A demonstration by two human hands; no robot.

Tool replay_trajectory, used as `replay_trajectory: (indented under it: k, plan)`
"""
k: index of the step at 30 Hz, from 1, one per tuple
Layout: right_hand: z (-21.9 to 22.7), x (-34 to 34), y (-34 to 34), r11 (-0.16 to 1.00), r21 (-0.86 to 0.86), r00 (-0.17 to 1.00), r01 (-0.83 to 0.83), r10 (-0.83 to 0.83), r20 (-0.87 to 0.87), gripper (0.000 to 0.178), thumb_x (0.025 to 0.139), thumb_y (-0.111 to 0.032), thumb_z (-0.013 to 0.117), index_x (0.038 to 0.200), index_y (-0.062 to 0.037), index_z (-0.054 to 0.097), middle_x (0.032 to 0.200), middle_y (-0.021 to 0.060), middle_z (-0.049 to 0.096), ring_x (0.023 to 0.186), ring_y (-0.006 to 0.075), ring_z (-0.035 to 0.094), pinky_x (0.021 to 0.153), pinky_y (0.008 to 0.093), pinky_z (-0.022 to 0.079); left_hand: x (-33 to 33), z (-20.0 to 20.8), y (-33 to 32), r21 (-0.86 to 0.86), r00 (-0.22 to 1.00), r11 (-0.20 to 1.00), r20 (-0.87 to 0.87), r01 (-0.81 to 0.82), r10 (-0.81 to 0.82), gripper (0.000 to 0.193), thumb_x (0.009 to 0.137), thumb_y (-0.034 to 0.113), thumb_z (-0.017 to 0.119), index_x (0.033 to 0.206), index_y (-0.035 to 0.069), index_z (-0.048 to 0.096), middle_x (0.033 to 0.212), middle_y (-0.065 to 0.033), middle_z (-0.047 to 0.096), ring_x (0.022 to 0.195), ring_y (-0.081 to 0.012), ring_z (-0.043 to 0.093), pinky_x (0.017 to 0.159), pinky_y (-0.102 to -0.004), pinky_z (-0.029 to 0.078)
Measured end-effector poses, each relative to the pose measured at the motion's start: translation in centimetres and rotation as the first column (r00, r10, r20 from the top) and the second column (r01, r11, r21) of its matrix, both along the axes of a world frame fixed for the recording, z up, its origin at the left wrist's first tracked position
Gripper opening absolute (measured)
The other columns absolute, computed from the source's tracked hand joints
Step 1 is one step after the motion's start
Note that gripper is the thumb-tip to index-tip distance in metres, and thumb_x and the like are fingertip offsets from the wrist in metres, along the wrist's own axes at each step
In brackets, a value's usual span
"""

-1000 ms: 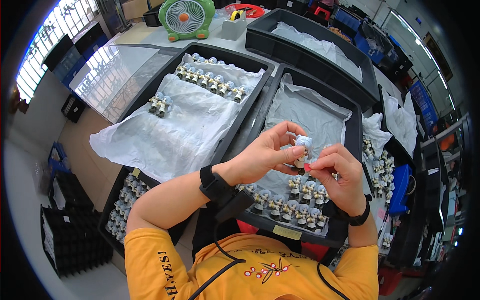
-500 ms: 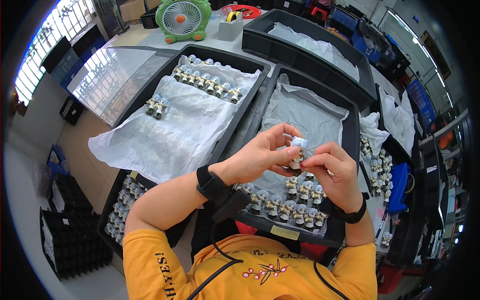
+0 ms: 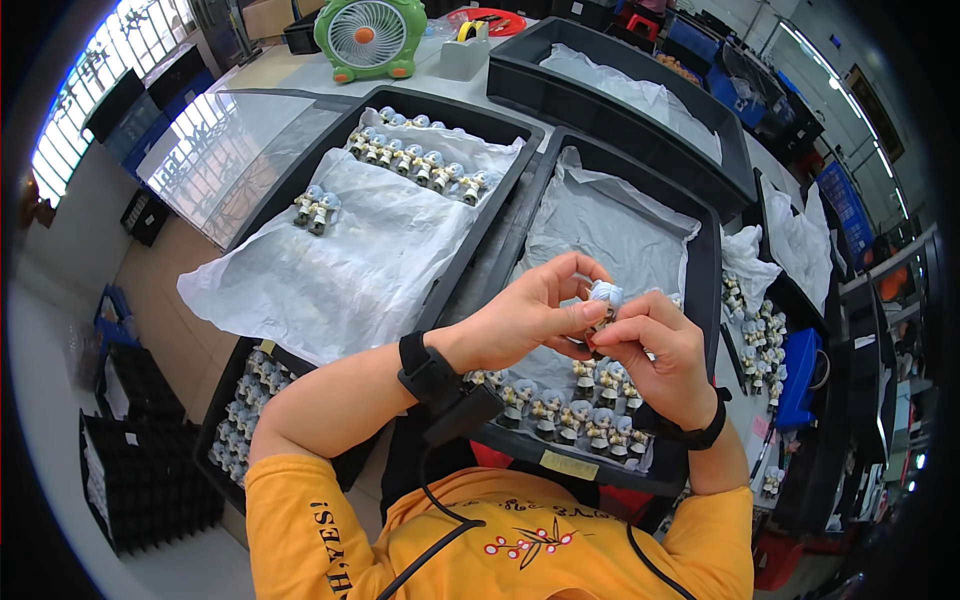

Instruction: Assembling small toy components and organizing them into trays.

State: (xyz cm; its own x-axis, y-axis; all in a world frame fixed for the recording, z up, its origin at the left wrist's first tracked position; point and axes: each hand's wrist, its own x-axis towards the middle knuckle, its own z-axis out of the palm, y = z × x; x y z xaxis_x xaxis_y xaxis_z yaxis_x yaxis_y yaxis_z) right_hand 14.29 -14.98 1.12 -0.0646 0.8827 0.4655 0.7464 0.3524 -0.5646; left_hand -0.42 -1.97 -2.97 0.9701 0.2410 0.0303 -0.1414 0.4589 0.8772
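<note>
A small figurine with pale blue hair (image 3: pixel 606 293) is held upright over the near part of a black tray (image 3: pixel 709 265) lined with pale paper. My left hand (image 3: pixel 535 315) grips it from the left between thumb and fingers. From the right, my right hand (image 3: pixel 665 350) pinches at its lower front; the fingers cover most of its body, and anything small between them is hidden. Below my hands, several matching figurines (image 3: pixel 548 408) stand in rows at the tray's near end.
At the left, another paper-lined tray (image 3: pixel 275 215) bears figurines along its far end. A further tray (image 3: pixel 610 105) lies at the back, near a green fan (image 3: pixel 370 40) and a tape dispenser (image 3: pixel 465 55). More figurines (image 3: pixel 765 345) lie at the right beside a blue box (image 3: pixel 800 375).
My right hand has shifted slightly left and closer against the figurine, covering more of its body. The figurine has moved a little to the right and down with my left hand.
</note>
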Motion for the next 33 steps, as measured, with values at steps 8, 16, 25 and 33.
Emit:
replay_trajectory:
  k: [8, 16, 25, 33]
  plan:
    - [0.8, 0.6, -0.9, 0.994, 0.006, 0.992, 0.105, -0.105, -0.066, 0.014, 0.072, 0.001, 0.071, 0.082, -0.006, 0.066, 0.078, 0.004, 0.056, 0.065, 0.0144, 0.056, 0.055, 0.0239, 0.045, -0.3, 0.6, 0.3, -0.002, 1.0, 1.0, 0.0, -0.02, 0.02, 0.036, 0.089, 0.024, 0.058, 0.118, 0.009, 0.041, 0.102, -0.0035, 0.056, 0.093, -0.012, 0.058, 0.074, -0.0294, 0.055]
    - [-0.1, 0.1, 0.0, 0.999, 0.017, 0.997, 0.04, -0.039, -0.067, 0.014, 0.072, 0.001, 0.071, 0.083, -0.0062, 0.066, 0.077, 0.0036, 0.056, 0.066, 0.0135, 0.056, 0.056, 0.0236, 0.047, -0.1, 0.3, 0.1, 0.007, 1.0, 1.0, -0.02, -0.022, 0.022, 0.037, 0.089, 0.023, 0.058, 0.118, 0.009, 0.041, 0.102, -0.0039, 0.056, 0.094, -0.0124, 0.058, 0.072, -0.0283, 0.055]
    - [0.2, -0.2, -0.2, 0.999, 0.028, 0.996, 0.034, -0.031, -0.079, 0.012, 0.073, 0.001, 0.07, 0.083, -0.005, 0.066, 0.077, 0.0038, 0.056, 0.066, 0.0141, 0.056, 0.056, 0.0236, 0.047, -0.2, 0.6, -0.2, 0.032, 1.0, 0.999, -0.006, -0.02, 0.02, 0.037, 0.089, 0.023, 0.059, 0.118, 0.008, 0.041, 0.103, -0.0036, 0.055, 0.093, -0.0117, 0.058, 0.073, -0.0283, 0.055]
    - [0.6, 0.0, -0.5, 0.999, 0.036, 0.999, 0.022, -0.021, -0.029, 0.012, 0.071, 0.001, 0.071, 0.081, -0.0054, 0.067, 0.076, 0.0038, 0.055, 0.065, 0.0139, 0.056, 0.056, 0.0238, 0.046, 0.0, 0.9, -0.1, 0.031, 1.0, 0.999, 0.011, -0.018, 0.017, 0.035, 0.09, 0.022, 0.057, 0.118, 0.009, 0.041, 0.103, -0.0044, 0.056, 0.093, -0.0139, 0.06, 0.074, -0.0301, 0.056]
